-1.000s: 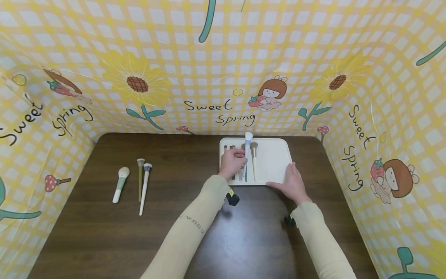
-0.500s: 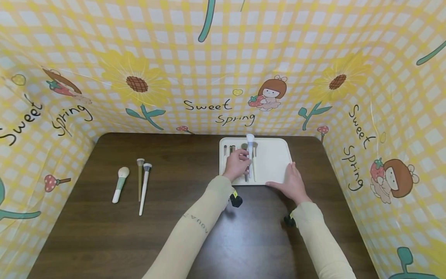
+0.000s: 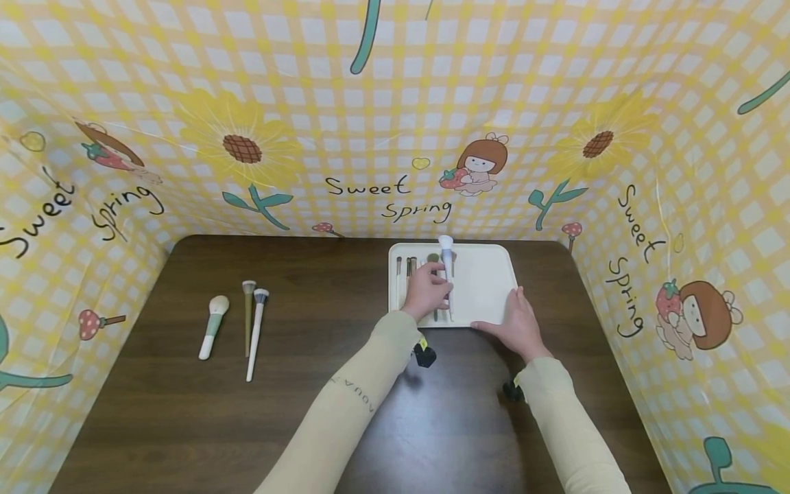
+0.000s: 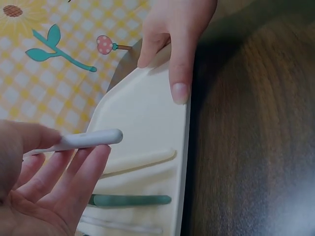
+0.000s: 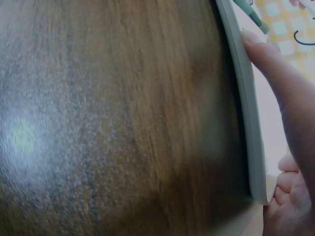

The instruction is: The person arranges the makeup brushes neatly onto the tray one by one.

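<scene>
My left hand [image 3: 427, 291] holds a white makeup brush [image 3: 446, 248] over the white tray [image 3: 484, 285], bristles toward the back. In the left wrist view, the brush's rounded handle end [image 4: 106, 137] juts out past the fingertips, above the tray floor. Below it in the tray lie a cream-handled brush [image 4: 142, 162], a green-handled brush [image 4: 133, 200] and several slimmer ones, partly hidden by the hand in the head view. My right hand [image 3: 521, 326] grips the tray's front right corner, its thumb [image 4: 180, 83] on the front rim and its fingers along the right side.
On the dark wooden table [image 3: 154, 412], left of the tray, lie a thick green-and-white brush [image 3: 212, 329], a gold-brown brush [image 3: 248, 319] and a long white-handled brush [image 3: 256, 336]. A yellow checked cloth [image 3: 345, 137] stands behind and along both sides.
My left hand has moved a little to the right over the tray with the white brush, which now overlaps the cream-handled brush. My right hand and the tray have stayed in place.
</scene>
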A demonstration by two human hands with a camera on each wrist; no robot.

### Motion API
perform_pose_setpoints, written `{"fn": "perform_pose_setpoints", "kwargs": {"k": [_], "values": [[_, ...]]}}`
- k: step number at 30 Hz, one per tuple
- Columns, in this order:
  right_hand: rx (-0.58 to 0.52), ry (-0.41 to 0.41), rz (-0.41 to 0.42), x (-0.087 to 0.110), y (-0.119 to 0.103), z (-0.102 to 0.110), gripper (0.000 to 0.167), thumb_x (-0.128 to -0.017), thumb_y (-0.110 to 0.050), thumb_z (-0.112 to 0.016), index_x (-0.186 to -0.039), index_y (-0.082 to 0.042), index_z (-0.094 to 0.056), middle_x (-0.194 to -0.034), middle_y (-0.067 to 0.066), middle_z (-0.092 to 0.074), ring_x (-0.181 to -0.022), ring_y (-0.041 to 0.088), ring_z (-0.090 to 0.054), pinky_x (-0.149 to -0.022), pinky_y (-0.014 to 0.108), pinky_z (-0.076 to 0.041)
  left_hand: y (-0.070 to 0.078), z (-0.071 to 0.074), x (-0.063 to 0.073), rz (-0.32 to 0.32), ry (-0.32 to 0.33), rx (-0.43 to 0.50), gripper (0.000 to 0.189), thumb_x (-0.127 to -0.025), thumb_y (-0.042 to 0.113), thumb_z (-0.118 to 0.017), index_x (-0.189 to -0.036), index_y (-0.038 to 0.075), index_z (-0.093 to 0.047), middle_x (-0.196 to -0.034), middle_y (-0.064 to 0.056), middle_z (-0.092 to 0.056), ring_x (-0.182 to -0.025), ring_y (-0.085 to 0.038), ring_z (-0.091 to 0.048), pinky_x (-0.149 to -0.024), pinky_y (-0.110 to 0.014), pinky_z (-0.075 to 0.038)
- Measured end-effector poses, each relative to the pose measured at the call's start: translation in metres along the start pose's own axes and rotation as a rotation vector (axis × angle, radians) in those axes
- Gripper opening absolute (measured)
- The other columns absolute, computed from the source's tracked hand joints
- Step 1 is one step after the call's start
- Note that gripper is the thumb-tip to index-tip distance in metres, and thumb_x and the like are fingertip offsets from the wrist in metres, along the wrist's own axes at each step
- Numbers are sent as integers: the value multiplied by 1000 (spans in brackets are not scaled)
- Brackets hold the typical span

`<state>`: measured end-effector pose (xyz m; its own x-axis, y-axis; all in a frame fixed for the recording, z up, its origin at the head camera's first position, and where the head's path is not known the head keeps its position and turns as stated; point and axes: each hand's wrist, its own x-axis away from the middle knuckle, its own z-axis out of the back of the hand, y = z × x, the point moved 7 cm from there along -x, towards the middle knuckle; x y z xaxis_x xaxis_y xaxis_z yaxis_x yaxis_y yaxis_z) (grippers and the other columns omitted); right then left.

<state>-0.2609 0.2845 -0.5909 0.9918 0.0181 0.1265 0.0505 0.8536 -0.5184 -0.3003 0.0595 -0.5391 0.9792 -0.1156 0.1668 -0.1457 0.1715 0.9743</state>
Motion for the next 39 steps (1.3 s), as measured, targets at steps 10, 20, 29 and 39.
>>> {"fn": "perform_pose_setpoints", "kwargs": {"k": [10,20,29,39], "values": [[-18,11,-4,3,3,3,143,-70,-74,-79,-155,15,-7,-162,35,-1,-149,50,-9,-117,59,-20,0,-14,0,19,-14,-67,46,-83,-8,-73,-127,0,-62,-99,-13,-69,-72,-22,-70,-58,-29,-59],[-16,23,3,3,5,3,141,-70,-73,-80,-155,16,-9,-162,36,-2,-148,51,-11,-116,59,-20,-11,-28,-13,141,41,-71,33,-85,0,-74,-118,4,-73,-92,-7,-74,-71,-15,-72,-62,-26,-58],[-5,31,10,2,5,2,139,-71,-69,-81,-154,16,-11,-161,36,-3,-149,50,-11,-117,57,-19,-14,-45,-16,251,29,-149,55,-86,1,-76,-139,10,-62,-118,-14,-71,-66,-15,-71,-59,-25,-57],[-27,43,35,0,0,2,137,-72,-66,-83,-154,16,-12,-161,36,-6,-150,48,-9,-118,56,-18,-11,-52,-24,204,11,-262,51,-87,-2,-74,-136,7,-64,-110,-17,-70,-55,-16,-68,-51,-26,-56]]}}
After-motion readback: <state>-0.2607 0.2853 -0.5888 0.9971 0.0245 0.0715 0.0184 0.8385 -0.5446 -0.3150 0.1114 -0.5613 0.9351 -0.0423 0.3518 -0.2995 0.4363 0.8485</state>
